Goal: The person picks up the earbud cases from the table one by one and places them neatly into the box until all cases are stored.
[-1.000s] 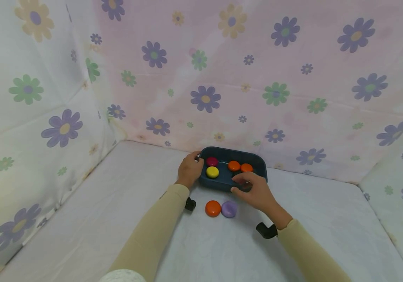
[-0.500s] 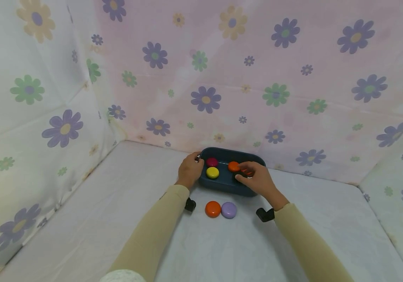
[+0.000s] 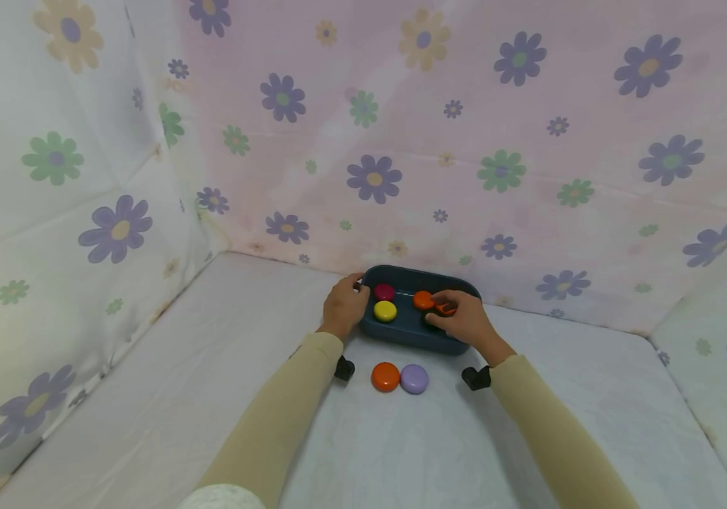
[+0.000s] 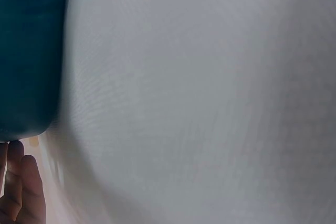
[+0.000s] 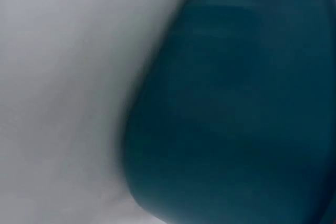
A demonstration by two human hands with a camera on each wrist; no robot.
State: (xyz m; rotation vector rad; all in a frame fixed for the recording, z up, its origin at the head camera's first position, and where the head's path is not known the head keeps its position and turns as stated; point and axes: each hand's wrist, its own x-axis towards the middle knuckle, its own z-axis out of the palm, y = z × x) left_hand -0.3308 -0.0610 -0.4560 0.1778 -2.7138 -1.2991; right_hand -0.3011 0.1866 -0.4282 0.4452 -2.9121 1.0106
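The left hand (image 3: 344, 309) grips the left end of the tray (image 3: 411, 339), thumb at the rim and fingers against the outside of the wall. The right hand (image 3: 472, 324) reaches over the near rim into the tray's right half. Its fingers and thumb are bent about the right orange disc (image 3: 445, 309), partly covering it; whether they pinch it cannot be told, and the right wrist view shows only blurred tray wall and cloth.

The dark blue tray holds at least four round discs. In its left half the crimson disc (image 3: 385, 292) lies on the far side and the yellow disc (image 3: 385, 312) just nearer. Right of the middle is the left orange disc (image 3: 423, 300), just beside the right one. A dark patch near the right thumb is too small to identify.

Outside, on the near side, the loose orange disc (image 3: 385, 377) lies beside the lilac disc (image 3: 414, 379), touching or almost so, between the two forearms.

The tray's far rim stands close to the flowered back wall (image 3: 312, 127), leaving only a narrow strip of white tablecloth (image 3: 351, 459) there. Broad stretches of tablecloth extend left and right, with flowered side walls well apart from the tray.
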